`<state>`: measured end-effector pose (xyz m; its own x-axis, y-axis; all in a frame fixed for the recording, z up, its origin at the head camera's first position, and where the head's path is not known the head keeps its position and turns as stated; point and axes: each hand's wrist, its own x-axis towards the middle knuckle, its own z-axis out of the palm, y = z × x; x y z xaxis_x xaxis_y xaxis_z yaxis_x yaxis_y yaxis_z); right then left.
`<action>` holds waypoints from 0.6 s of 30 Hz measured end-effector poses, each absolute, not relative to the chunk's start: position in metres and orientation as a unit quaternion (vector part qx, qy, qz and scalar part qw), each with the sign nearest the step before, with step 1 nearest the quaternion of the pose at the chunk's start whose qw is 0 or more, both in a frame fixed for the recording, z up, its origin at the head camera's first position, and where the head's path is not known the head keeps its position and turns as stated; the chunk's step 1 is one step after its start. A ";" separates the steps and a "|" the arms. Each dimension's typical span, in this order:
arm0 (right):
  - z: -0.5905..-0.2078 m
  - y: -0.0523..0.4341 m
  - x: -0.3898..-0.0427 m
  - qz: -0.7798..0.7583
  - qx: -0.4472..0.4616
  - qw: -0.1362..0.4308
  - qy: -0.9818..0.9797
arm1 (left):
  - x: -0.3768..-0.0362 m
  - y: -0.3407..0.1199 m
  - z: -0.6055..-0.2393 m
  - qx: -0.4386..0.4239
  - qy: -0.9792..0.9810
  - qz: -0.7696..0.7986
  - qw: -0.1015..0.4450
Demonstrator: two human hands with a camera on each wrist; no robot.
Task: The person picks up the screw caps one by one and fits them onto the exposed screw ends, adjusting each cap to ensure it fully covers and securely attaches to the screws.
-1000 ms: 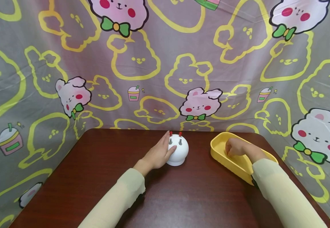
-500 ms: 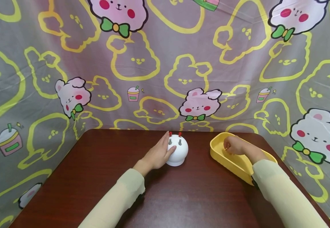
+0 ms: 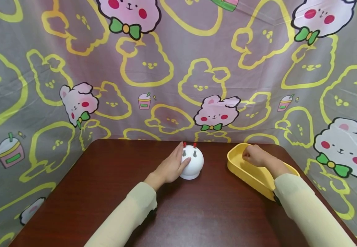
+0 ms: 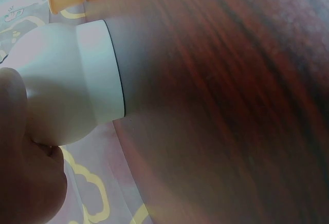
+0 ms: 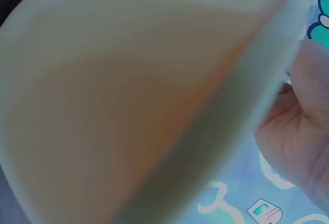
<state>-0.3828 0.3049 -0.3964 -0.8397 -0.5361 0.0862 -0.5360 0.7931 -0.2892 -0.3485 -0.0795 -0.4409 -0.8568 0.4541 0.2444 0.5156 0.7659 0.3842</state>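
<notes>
A white ball [image 3: 193, 164] on a short round base stands toward the back of the table, with two red-tipped pegs [image 3: 195, 145] and two grey pegs [image 3: 195, 154] sticking out near its top. Against its left side lies my left hand [image 3: 172, 165], fingers straight and together, thumb across the front. In the left wrist view the ball's base [image 4: 100, 70] sits on the table beneath the hand. My right hand [image 3: 257, 156] is over the far end of a yellow tray [image 3: 246, 175], fingers curled. Whether it pinches something small, I cannot tell.
The dark red-brown wooden table [image 3: 203, 219] has its far edge just behind the ball and tray. A grey cloth [image 3: 169, 89] with cartoon bunnies hangs behind and on both sides. The tray's raised wall [image 5: 216, 116] fills much of the right wrist view.
My right hand has risen slightly above the tray's floor, its fingers staying curled. The left hand, the ball and the tray keep their places.
</notes>
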 end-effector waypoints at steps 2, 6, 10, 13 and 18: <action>-0.397 0.305 -0.384 -0.151 -0.285 -0.018 0.946 | -0.349 -0.079 -0.440 -0.259 -0.937 -0.226 0.067; -0.398 0.306 -0.387 -0.149 -0.292 -0.040 0.944 | -0.349 -0.080 -0.441 -0.260 -0.937 -0.225 0.066; -0.399 0.306 -0.389 -0.151 -0.294 -0.053 0.942 | -0.349 -0.080 -0.441 -0.262 -0.936 -0.226 0.069; -0.396 0.302 -0.387 -0.157 -0.291 -0.059 0.942 | -0.349 -0.080 -0.441 -0.263 -0.935 -0.226 0.070; -0.385 0.296 -0.382 -0.165 -0.290 -0.069 0.940 | -0.350 -0.080 -0.441 -0.266 -0.935 -0.224 0.071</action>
